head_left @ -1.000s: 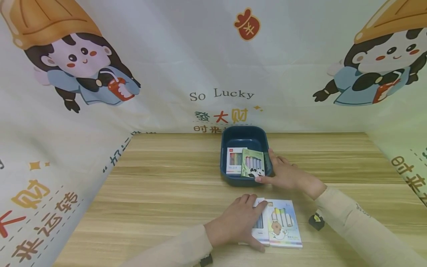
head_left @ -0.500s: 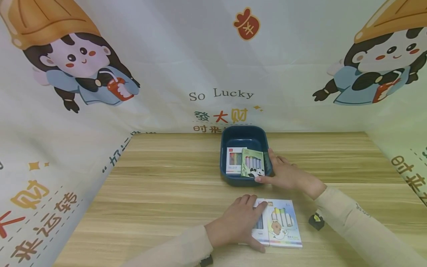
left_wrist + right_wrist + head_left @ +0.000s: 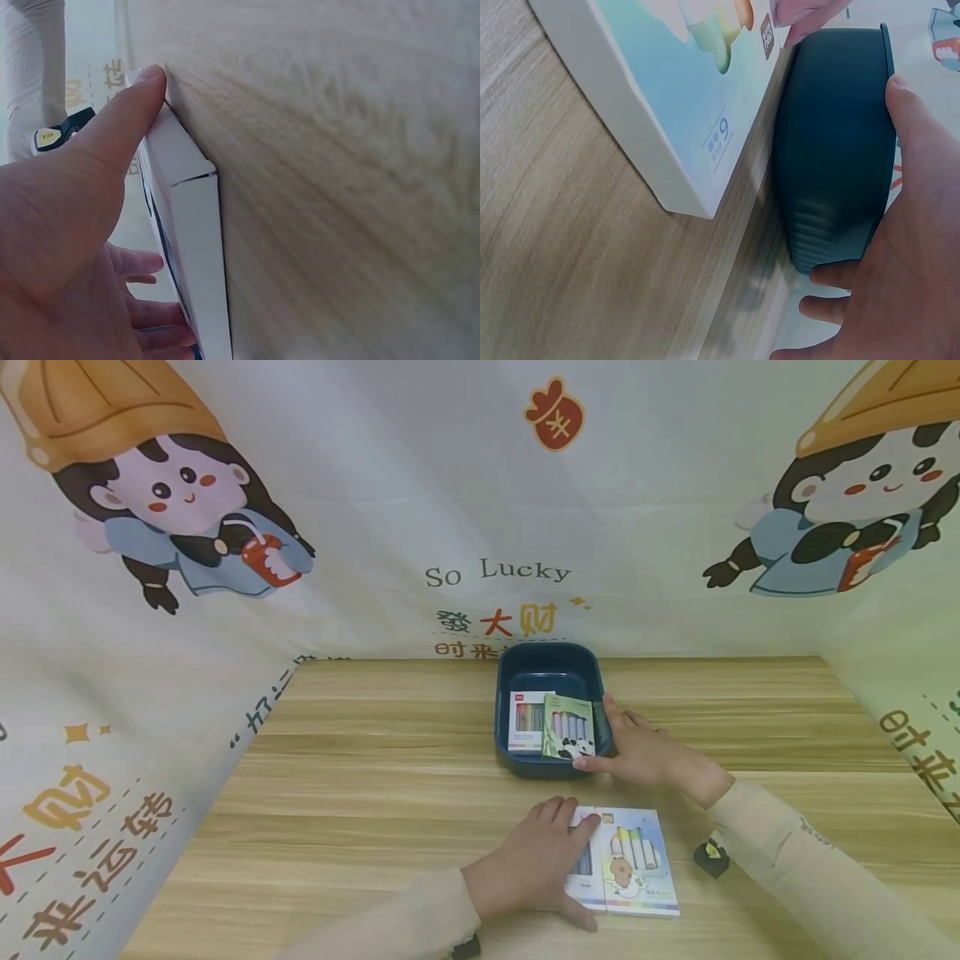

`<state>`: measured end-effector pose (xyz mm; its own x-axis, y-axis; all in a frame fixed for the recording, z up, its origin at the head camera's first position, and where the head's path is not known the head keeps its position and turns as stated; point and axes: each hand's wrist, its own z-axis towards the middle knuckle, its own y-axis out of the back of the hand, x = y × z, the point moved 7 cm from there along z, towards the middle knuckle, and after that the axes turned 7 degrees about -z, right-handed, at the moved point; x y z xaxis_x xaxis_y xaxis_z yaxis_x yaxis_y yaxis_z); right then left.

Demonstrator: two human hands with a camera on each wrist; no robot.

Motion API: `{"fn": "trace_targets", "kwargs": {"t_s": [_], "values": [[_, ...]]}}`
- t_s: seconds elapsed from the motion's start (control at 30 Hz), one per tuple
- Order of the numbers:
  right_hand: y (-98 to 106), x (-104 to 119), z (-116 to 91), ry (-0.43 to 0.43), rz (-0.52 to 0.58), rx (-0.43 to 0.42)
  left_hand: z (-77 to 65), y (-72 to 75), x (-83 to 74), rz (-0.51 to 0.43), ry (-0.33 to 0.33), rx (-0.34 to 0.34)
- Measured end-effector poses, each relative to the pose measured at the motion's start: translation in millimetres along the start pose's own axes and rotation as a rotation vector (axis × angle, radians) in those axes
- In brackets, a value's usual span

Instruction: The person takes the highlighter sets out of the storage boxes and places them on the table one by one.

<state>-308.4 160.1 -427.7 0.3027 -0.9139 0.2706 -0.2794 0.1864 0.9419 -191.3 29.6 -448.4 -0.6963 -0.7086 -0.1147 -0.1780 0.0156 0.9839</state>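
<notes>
My left hand (image 3: 534, 860) spans a white windowed flat box (image 3: 587, 887), thumb at its near edge and fingers over the far edge. Markers are pictured on the pale blue and white box (image 3: 643, 864) lying against that box's right side. Beyond them stands a dark blue plastic bin (image 3: 550, 653). Its near right corner is held by my right hand (image 3: 637, 750), with the thumb at the rim (image 3: 900, 84) and the fingers along the side wall. Inside the bin lean a white box with coloured sticks (image 3: 527, 722) and a green panda box (image 3: 567, 727), which overlaps it.
The wood-grain table (image 3: 360, 777) runs back to a white printed cloth (image 3: 375, 510), which also hangs along both sides. A dark wrist-worn device (image 3: 711, 857) shows under the right forearm.
</notes>
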Motion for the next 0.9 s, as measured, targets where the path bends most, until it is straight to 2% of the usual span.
{"fn": "trace_targets", "kwargs": {"t_s": [0.27,0.53,0.9], "values": [[1,1,0,0.005,-0.002,-0.007,-2.4,4.0,-1.1,-0.040,0.015,0.003],[1,1,-1,0.002,-0.004,0.001,-4.5,18.2,-7.9,-0.043,-0.041,0.013],[-1,-1,1,0.000,0.000,-0.003,-11.9,28.3,-6.1,-0.075,-0.052,0.033]]}}
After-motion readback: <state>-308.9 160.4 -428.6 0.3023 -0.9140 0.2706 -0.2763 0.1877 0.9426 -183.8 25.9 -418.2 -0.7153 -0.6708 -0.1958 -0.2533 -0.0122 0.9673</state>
